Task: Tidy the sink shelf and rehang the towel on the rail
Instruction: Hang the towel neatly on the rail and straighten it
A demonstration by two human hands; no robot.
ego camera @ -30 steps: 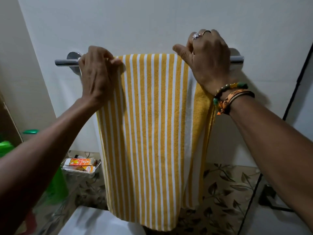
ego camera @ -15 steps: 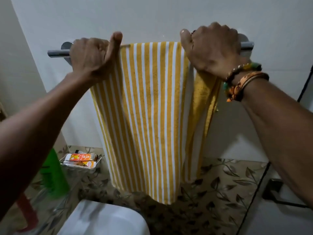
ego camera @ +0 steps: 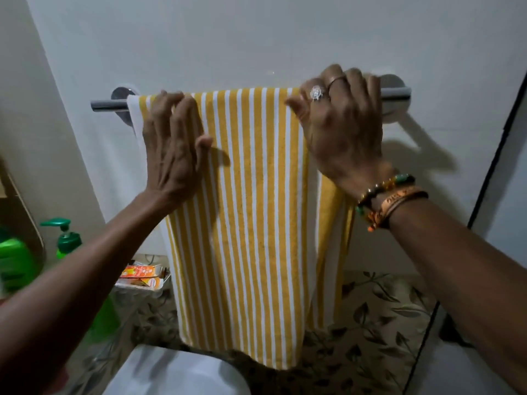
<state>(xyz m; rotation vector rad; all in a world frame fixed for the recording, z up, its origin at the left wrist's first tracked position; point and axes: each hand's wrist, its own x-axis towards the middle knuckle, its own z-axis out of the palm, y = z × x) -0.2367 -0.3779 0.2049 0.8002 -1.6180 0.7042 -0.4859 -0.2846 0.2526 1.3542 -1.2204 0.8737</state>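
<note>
A yellow-and-white striped towel [ego camera: 251, 209] hangs folded over the chrome rail [ego camera: 108, 105] on the white wall. My left hand [ego camera: 174, 149] lies flat on the towel's left part, its fingers reaching up to the rail and its thumb spread to the side. My right hand [ego camera: 339, 124], wearing rings and wrist beads, grips the towel's top right corner, with the fingers curled over the rail and the thumb on the front of the cloth. The towel's right edge is bunched under that wrist.
A green pump bottle [ego camera: 67, 238] and a bigger green bottle [ego camera: 14, 263] stand at the lower left. A wire basket with orange boxes [ego camera: 142, 276] hangs beside the towel. A white basin rim [ego camera: 176, 372] lies below, leaf-patterned tiles [ego camera: 370, 323] are behind it, and a dark door edge [ego camera: 496, 155] is at the right.
My left hand has opened from a fist on the towel's left edge and now lies flat on its front. A white border of the towel now shows left of it. The right hand stays on the corner.
</note>
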